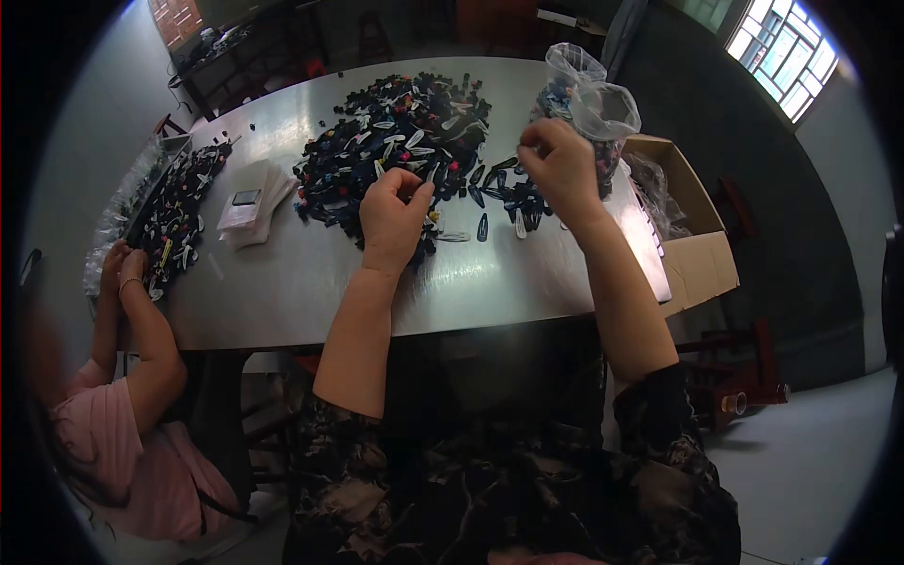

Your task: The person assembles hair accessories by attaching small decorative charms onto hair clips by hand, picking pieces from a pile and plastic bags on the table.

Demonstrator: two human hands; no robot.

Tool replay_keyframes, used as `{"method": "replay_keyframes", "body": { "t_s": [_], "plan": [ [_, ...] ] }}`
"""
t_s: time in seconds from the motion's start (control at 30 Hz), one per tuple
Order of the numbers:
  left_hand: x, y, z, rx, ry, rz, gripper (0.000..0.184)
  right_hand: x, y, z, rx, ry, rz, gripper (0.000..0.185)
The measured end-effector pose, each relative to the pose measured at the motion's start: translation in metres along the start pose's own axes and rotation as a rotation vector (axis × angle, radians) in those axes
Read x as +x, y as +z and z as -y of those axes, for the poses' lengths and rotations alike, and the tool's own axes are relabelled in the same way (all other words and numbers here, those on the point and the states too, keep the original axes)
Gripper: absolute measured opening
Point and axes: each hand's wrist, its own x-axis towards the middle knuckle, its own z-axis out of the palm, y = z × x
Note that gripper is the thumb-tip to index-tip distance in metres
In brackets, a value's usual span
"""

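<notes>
A big heap of mostly black hair clips (386,122), mixed with white and coloured ones, lies on the metal table. My left hand (391,218) is at the heap's near edge, thumb and forefinger closed on what looks like a pale snap hair clip (431,173). Further right, my right hand (562,169) is raised above a smaller group of dark snap clips (520,196). Its fingertips are pinched together; anything between them is too small to make out. A dark clip (482,227) and a white clip (520,224) lie near the table's front.
Clear plastic bags (607,111) filled with clips stand behind my right hand. A cardboard box (692,226) with plastic inside is at the right. Left of the heap are stacked small bags (254,207). At far left, another person's hands (124,264) work at a second pile (179,221).
</notes>
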Motion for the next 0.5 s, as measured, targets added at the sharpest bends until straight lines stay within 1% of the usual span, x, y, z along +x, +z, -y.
{"method": "replay_keyframes", "body": {
  "t_s": [0.07, 0.13, 0.2, 0.23, 0.27, 0.33, 0.43, 0.5],
  "plan": [
    [0.0, 0.001, 0.001, -0.006, -0.003, 0.003, 0.017, 0.013, -0.023, -0.004, -0.035, 0.009, -0.15, 0.01],
    [-0.001, 0.002, 0.001, -0.01, -0.007, 0.007, 0.017, 0.03, -0.046, -0.023, -0.141, -0.018, -0.261, 0.012],
    [-0.002, 0.002, -0.002, -0.02, -0.025, 0.004, 0.017, 0.044, -0.066, -0.037, -0.373, -0.002, -0.286, 0.013],
    [-0.003, 0.002, -0.002, -0.013, -0.027, -0.002, 0.017, 0.044, -0.069, -0.039, -0.498, 0.058, -0.26, 0.015],
    [-0.002, 0.003, -0.003, -0.014, -0.03, -0.02, 0.017, 0.042, -0.065, -0.039, -0.488, 0.058, -0.259, 0.015],
    [-0.001, 0.004, -0.003, -0.027, -0.041, -0.04, 0.017, 0.035, -0.052, -0.033, -0.384, -0.018, -0.219, 0.014],
    [0.0, 0.004, -0.003, -0.011, -0.042, -0.066, 0.017, 0.01, -0.002, -0.014, -0.136, 0.051, 0.184, 0.011],
    [0.0, 0.003, -0.002, -0.005, -0.045, -0.076, 0.017, -0.004, 0.035, -0.012, -0.131, 0.053, 0.352, 0.013]
  ]
}}
